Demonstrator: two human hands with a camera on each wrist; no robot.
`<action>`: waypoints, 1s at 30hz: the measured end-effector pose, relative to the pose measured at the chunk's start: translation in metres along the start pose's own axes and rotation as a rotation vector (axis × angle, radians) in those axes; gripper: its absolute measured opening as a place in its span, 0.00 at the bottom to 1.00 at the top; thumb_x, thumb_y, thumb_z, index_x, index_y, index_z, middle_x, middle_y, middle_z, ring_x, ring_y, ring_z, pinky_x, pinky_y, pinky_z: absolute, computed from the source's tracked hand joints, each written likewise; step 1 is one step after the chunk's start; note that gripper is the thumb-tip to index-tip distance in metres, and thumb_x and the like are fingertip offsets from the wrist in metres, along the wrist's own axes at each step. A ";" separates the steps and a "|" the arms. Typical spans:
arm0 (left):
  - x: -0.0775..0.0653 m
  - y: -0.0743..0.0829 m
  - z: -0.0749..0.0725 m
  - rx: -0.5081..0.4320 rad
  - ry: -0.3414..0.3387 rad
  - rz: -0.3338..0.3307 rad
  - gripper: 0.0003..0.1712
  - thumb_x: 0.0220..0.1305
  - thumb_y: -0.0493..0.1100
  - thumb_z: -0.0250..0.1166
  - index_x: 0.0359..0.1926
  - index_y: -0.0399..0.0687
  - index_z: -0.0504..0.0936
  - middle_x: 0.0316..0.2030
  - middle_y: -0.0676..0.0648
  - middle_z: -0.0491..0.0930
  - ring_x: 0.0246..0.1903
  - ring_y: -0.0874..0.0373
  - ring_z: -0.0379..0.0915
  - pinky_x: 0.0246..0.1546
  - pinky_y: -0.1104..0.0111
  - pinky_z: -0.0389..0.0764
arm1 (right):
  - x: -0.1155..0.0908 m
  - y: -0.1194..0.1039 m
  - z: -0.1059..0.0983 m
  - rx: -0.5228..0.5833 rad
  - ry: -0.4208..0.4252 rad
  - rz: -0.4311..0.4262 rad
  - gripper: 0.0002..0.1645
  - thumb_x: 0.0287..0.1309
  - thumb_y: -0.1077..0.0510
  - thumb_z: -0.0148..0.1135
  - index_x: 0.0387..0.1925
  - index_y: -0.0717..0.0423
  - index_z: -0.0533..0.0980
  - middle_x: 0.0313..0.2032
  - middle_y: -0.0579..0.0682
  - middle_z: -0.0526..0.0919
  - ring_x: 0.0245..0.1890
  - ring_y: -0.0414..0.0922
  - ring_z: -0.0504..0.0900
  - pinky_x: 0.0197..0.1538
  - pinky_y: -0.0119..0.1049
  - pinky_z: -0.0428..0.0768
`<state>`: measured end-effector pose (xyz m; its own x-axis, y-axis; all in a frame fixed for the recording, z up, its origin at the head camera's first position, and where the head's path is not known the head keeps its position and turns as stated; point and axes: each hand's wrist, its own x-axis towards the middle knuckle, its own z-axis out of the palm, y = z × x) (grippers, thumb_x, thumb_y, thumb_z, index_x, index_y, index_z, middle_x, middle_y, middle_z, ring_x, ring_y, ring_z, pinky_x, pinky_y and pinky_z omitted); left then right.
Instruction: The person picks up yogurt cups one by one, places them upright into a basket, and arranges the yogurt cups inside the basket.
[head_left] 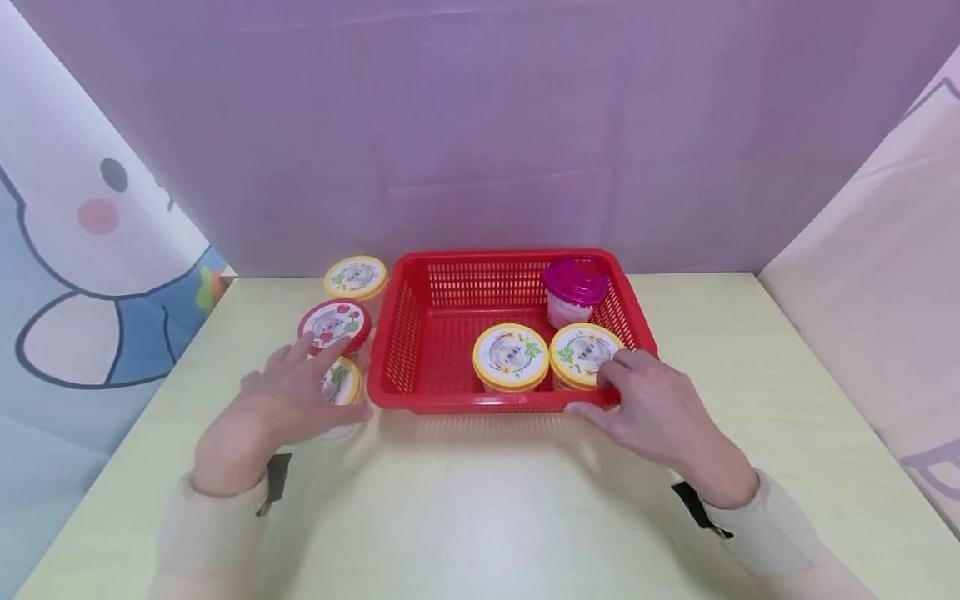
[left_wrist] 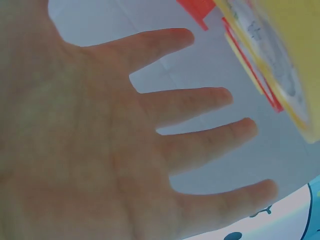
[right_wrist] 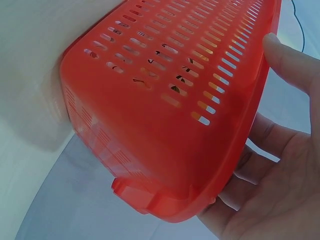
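Observation:
My right hand (head_left: 660, 408) grips the front right rim of a red plastic basket (head_left: 468, 403); in the right wrist view the thumb lies on the near side of the rim and the fingers go behind it. Inside stand two tubs with yellow lids, a left one (head_left: 511, 357) and a right one (head_left: 583, 352), and behind them a cup with a magenta lid (head_left: 576, 282). My left hand (head_left: 281, 400) is spread above a yellow-lidded tub (head_left: 347, 381) left of the basket, partly hiding it. The left wrist view shows straight fingers around nothing.
Behind that tub stand a red-lidded tub (head_left: 335, 325) and another yellow-lidded tub (head_left: 356, 276), close to the basket's left side. A purple backdrop (head_left: 480, 125) rises behind the pale table (head_left: 465, 517). Printed cloths hang at both sides.

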<state>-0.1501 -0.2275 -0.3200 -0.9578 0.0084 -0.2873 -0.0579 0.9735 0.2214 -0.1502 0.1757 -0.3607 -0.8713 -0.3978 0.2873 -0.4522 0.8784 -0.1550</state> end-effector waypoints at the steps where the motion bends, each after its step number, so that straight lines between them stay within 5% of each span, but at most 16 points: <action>1: 0.001 0.000 0.001 -0.016 -0.009 -0.009 0.69 0.42 0.68 0.79 0.79 0.51 0.54 0.71 0.29 0.52 0.66 0.24 0.49 0.53 0.30 0.70 | 0.000 0.000 0.000 0.000 -0.002 0.001 0.25 0.46 0.38 0.79 0.27 0.51 0.77 0.28 0.45 0.75 0.29 0.43 0.72 0.29 0.38 0.74; 5: 0.006 -0.001 0.006 -0.088 -0.033 -0.033 0.66 0.42 0.64 0.81 0.78 0.52 0.58 0.68 0.30 0.57 0.63 0.26 0.54 0.41 0.42 0.84 | 0.000 0.000 -0.001 -0.001 -0.008 0.002 0.25 0.47 0.37 0.78 0.28 0.51 0.77 0.29 0.45 0.76 0.30 0.43 0.73 0.30 0.38 0.75; 12: 0.010 -0.003 0.009 -0.106 -0.034 -0.029 0.62 0.41 0.60 0.83 0.75 0.53 0.62 0.67 0.31 0.56 0.61 0.26 0.54 0.31 0.51 0.86 | 0.000 -0.001 -0.001 0.002 -0.017 0.013 0.26 0.46 0.37 0.78 0.30 0.51 0.78 0.29 0.46 0.77 0.31 0.43 0.73 0.32 0.39 0.77; 30: 0.021 -0.006 0.014 -0.010 -0.062 0.008 0.62 0.43 0.62 0.80 0.76 0.52 0.60 0.65 0.28 0.56 0.60 0.26 0.56 0.45 0.35 0.78 | -0.001 -0.001 -0.002 0.008 -0.009 0.004 0.26 0.49 0.35 0.76 0.29 0.51 0.78 0.29 0.45 0.76 0.30 0.44 0.73 0.31 0.39 0.75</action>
<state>-0.1661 -0.2298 -0.3408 -0.9388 0.0302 -0.3430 -0.0539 0.9709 0.2332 -0.1482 0.1754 -0.3584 -0.8748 -0.3967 0.2782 -0.4500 0.8780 -0.1633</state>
